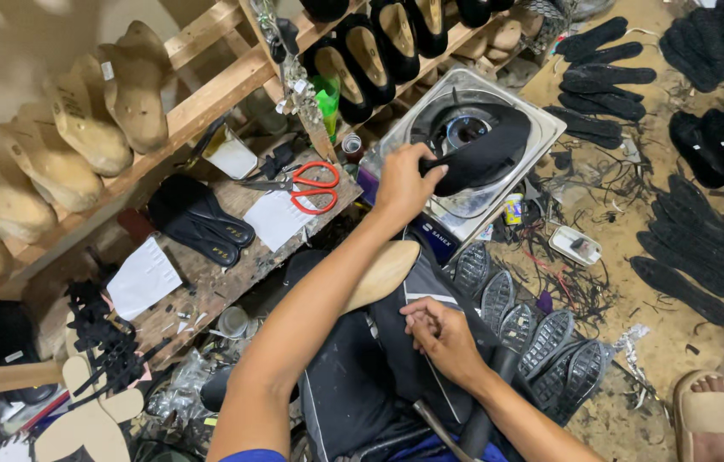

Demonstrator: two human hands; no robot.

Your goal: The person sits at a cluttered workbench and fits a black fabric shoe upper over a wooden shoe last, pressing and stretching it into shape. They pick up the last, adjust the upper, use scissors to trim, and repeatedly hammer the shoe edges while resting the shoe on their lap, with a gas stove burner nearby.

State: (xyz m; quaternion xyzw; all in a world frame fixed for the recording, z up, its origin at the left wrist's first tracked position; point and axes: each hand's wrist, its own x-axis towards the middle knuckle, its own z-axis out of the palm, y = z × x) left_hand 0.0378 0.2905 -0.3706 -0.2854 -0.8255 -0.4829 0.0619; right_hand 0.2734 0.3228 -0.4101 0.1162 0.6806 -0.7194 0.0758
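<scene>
Left hand (404, 181) grips a black sole piece (483, 157) over the steel gas stove (541, 128). Right hand (440, 335), fingers loosely curled, rests on the lap. Red-handled scissors (312, 187) lie on white paper (274, 217) near the worktop (208, 282) edge.

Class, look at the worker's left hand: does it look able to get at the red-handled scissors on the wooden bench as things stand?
Probably yes. The left hand holds a black sole over the gas stove, and the red-handled scissors lie uncovered on the wooden bench just beside it; it would need to release the sole first.
</scene>
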